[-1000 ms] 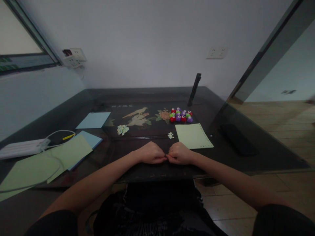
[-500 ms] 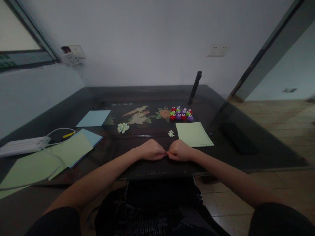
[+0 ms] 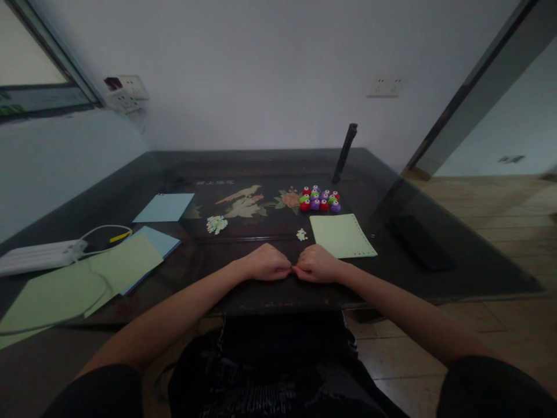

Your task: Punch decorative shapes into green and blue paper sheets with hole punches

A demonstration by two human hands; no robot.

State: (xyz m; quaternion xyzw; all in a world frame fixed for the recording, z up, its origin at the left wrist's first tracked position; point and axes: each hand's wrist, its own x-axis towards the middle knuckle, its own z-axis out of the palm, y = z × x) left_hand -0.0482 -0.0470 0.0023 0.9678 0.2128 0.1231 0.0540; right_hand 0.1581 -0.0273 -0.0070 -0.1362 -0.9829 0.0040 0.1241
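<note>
Near the table's front edge, my left hand (image 3: pixel 268 262) and my right hand (image 3: pixel 319 264) rest with fingers curled in. Their fingertips meet in the middle, and whatever they pinch, if anything, is hidden or too small to name. Just beyond my right hand lies a small pile of pale bits (image 3: pixel 301 234). A larger pile of similar pale yellow and bluish pieces (image 3: pixel 216 224) is farther off, ahead of my left hand. Beside my right hand is a pale green loose-leaf sheet (image 3: pixel 343 236) with punched holes along its edge.
Several red, green and purple eyeball-like toys (image 3: pixel 319 199) cluster behind the sheet. A black upright stick (image 3: pixel 345 153) stands behind them. A dark flat object (image 3: pixel 420 242) lies on the right. On the left are a blue sheet (image 3: pixel 164 208), green sheets (image 3: pixel 61 290) and a white power strip (image 3: pixel 37 258).
The whole view has shifted very slightly upward. Both hands keep the same closed pose with fingertips together, and nothing on the table has visibly moved.
</note>
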